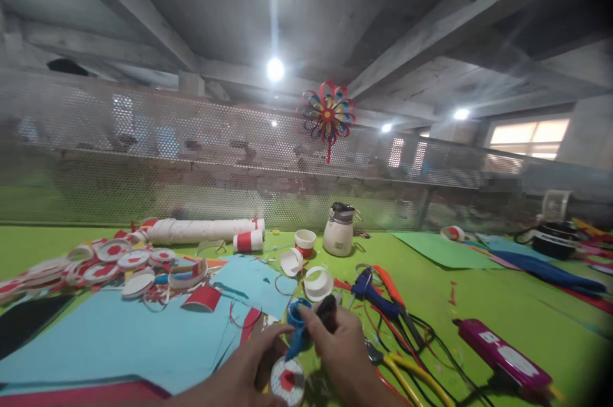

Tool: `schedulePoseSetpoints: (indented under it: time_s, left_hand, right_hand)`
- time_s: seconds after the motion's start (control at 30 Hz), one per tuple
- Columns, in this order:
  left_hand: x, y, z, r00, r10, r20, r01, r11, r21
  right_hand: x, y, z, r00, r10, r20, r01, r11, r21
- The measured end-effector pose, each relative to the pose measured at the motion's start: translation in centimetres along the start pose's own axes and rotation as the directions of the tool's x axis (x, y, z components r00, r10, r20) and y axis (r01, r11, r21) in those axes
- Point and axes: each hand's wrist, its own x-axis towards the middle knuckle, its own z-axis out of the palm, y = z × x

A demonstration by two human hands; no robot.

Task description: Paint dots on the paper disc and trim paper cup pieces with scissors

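Low over the green table point(479, 305), a curled blue paper strip point(297, 324) is pinched between the left hand point(244, 365) and the right hand point(342, 349), just above a red-and-white paper disc point(287, 381); light-blue paper sheets point(143, 337) lie beside.

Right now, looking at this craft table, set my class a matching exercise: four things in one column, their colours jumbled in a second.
Things:
1. glue gun
2. kettle
3. big paper sheet
4. table cover

Colours:
A. green
B. cream
C. magenta
D. light blue

Pairs: 1-C, 2-B, 3-D, 4-A
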Motion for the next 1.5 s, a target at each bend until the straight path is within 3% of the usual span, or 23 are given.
schedulePoseSetpoints:
  time_s: [0.13,0.27,0.33,0.43,0.57,0.7,0.87,0.97,1.07,1.2,1.33,1.5]
  left_hand:
    - [0.0,1.6,0.6,0.999,-0.047,-0.005,0.047,0.999,-0.009]
    - [0.2,3.2,1.0,0.988,-0.149,0.045,0.151,0.988,-0.024]
    - [0.2,3.6,1.1,0.992,-0.122,0.037,0.124,0.989,-0.079]
    - [0.1,3.6,1.2,0.995,-0.098,0.013,0.099,0.988,-0.118]
    - [0.1,3.1,1.2,0.995,-0.058,0.076,0.072,0.978,-0.194]
    - [0.1,2.9,1.2,0.993,-0.059,0.103,0.078,0.979,-0.191]
    - [-0.1,3.6,1.2,0.992,-0.122,0.019,0.123,0.987,-0.108]
    - [-0.1,3.7,1.3,0.99,-0.139,0.026,0.141,0.982,-0.129]
    - [-0.2,3.4,1.4,0.987,-0.162,0.01,0.16,0.957,-0.242]
    - [-0.5,3.7,1.5,0.978,-0.164,0.126,0.192,0.946,-0.26]
    - [-0.3,4.6,0.9,0.981,-0.154,0.116,0.17,0.976,-0.136]
    - [-0.2,5.3,0.7,0.974,-0.17,0.151,0.182,0.981,-0.066]
  right_hand:
    - [-0.2,-0.8,-0.4,0.998,-0.017,-0.066,0.024,0.994,0.103]
    - [-0.3,-0.8,-0.3,1.0,0.01,0.01,-0.011,0.992,0.125]
    - [-0.2,-0.6,-0.4,0.997,0.04,0.068,-0.048,0.993,0.111]
    - [0.2,-0.7,-0.8,0.979,0.099,0.177,-0.124,0.984,0.132]
    - [1.0,-1.0,-1.6,0.951,0.139,0.278,-0.215,0.94,0.266]
    - [1.5,-1.2,-2.2,0.934,0.141,0.329,-0.259,0.9,0.349]
    - [1.5,-1.6,-2.7,0.943,0.106,0.315,-0.234,0.885,0.403]
    - [1.6,-1.6,-3.0,0.954,0.065,0.294,-0.168,0.925,0.341]
    - [1.5,-1.6,-3.2,0.975,0.01,0.223,-0.037,0.992,0.119]
    - [0.9,-2.0,-3.1,0.975,-0.082,0.208,0.111,0.985,-0.135]
    - [0.6,-2.1,-2.6,0.967,-0.108,0.232,0.16,0.963,-0.218]
    - [0.3,-1.7,-2.2,0.958,-0.145,0.247,0.188,0.968,-0.163]
